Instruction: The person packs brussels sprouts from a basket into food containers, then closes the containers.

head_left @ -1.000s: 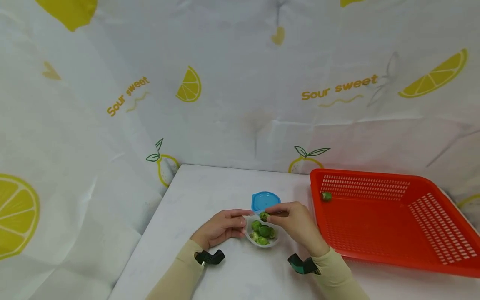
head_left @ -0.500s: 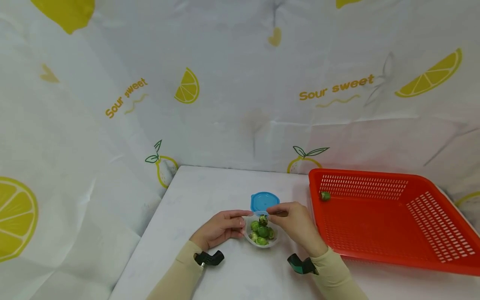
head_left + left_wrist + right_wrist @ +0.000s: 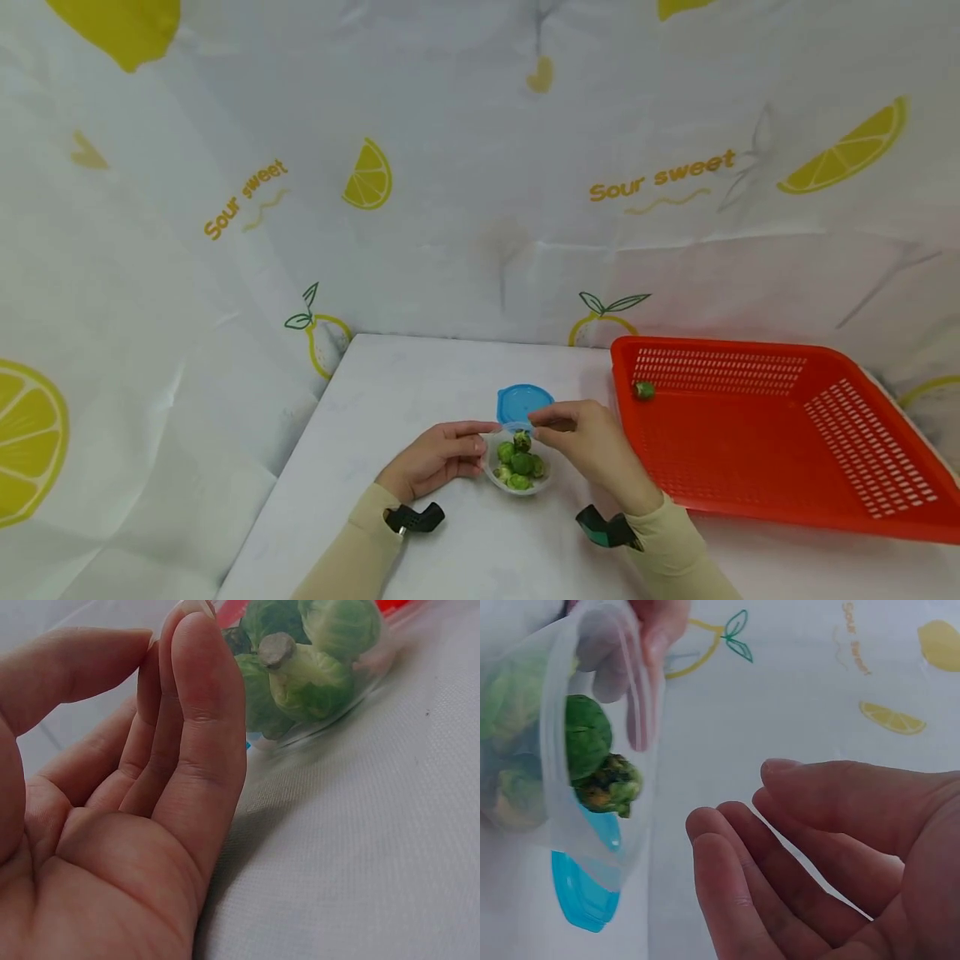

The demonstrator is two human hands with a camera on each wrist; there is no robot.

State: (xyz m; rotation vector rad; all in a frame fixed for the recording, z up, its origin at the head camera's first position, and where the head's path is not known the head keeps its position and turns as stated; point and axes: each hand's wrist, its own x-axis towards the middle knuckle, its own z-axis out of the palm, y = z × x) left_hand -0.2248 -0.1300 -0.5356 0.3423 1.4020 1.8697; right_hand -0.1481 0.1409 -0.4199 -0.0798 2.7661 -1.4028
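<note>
A small clear plastic bowl (image 3: pixel 517 492) stands on the white table, holding several Brussels sprouts (image 3: pixel 521 462). My left hand (image 3: pixel 442 457) holds its left rim between thumb and fingers; the right wrist view shows those fingers through the clear wall. One browned sprout (image 3: pixel 611 786) lies on top of the others, near the mouth. My right hand (image 3: pixel 592 442) hovers by the bowl's right rim, thumb and fingertips apart with nothing between them. Just behind the bowl lies a blue lid (image 3: pixel 517 404), partly covered by the right hand's fingers in the head view.
To the right sits a large red perforated basket (image 3: pixel 720 342), its left side close to my right hand. A single Brussels sprout (image 3: pixel 643 390) lies in its back left corner. White lemon-print sheeting (image 3: pixel 450 250) rises behind and left of the table.
The browned sprout, pinched in my right hand a second ago, now lies in the bowl, let go. My left hand has stayed at the rim. The head view has shifted slightly.
</note>
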